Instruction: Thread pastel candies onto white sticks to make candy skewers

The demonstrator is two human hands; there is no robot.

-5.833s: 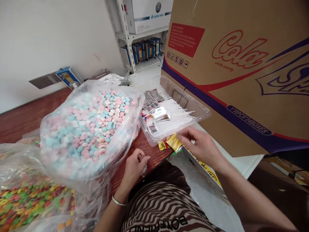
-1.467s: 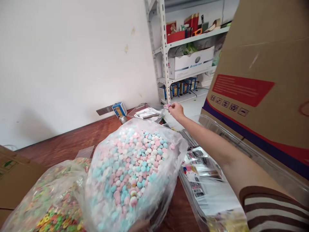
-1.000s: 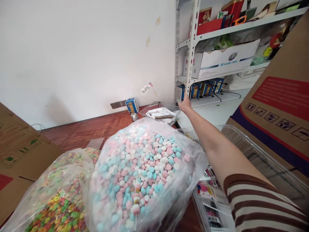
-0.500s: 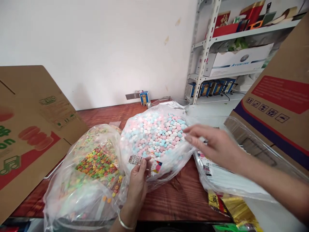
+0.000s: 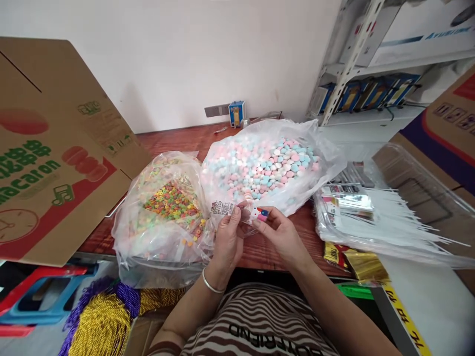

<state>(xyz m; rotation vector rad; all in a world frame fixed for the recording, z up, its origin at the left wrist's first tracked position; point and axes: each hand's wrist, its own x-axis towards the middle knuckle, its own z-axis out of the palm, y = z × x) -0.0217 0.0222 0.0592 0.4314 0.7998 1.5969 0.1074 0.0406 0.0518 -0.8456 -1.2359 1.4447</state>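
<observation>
Spanning from left hand to right hand, a printed wrapper is pinched by both.

A brown-striped, lettered top is worn with a pale bangle.

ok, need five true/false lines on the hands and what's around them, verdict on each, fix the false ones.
1. Both the left hand and right hand hold the printed packet. True.
2. The right arm wears the bracelet. False: the bracelet is on the left arm.
3. White sticks lie in the clear tray. True.
4. The pastel candy bag is left of the ring candy bag. False: the pastel candy bag is right of the ring candy bag.
5. A blue box stands near the wall. True.
</observation>
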